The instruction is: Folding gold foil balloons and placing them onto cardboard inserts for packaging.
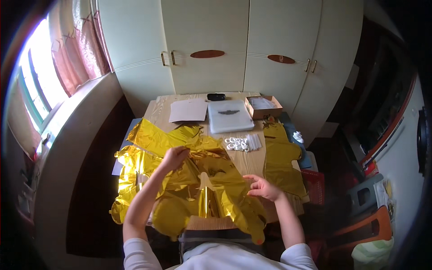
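A person's left hand (175, 158) grips shiny gold foil (231, 184) over a wooden table (245, 163), the right hand (266, 189) beside its edge, near white rings (236, 144).

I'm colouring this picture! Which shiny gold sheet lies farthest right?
The gold sheet right of the white rings: bare table separates it from the gold foil at the left hand.

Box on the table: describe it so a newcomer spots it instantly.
Find the pale wardrobe, then the wooden table in front of it. At the table's far right, just right of the flat translucent case, sits the box. Unlike the closed case, it is brown and open-topped, with pale contents showing.
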